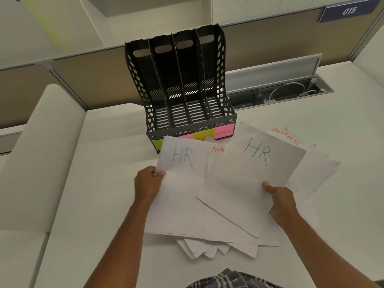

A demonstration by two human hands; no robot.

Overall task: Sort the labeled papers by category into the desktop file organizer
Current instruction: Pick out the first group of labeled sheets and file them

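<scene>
A black file organizer [182, 84] with several empty slots stands at the back of the desk, with pink and green sticky labels [223, 132] along its front. My left hand [147, 185] pinches the left edge of a white sheet marked HR [182, 163]. My right hand [279, 201] grips a second HR sheet [249, 177], tilted to the right. Under both lies a fanned pile of papers [311, 169], some marked SPORTS in red [289, 137]. More sheet corners [205, 249] stick out at the near edge of the pile.
A white desk [104, 183] carries everything. An open cable tray [286, 92] with wires runs behind the organizer on the right. Tan partition panels [280, 42] close the back, and a lower white surface [27, 163] lies at the left.
</scene>
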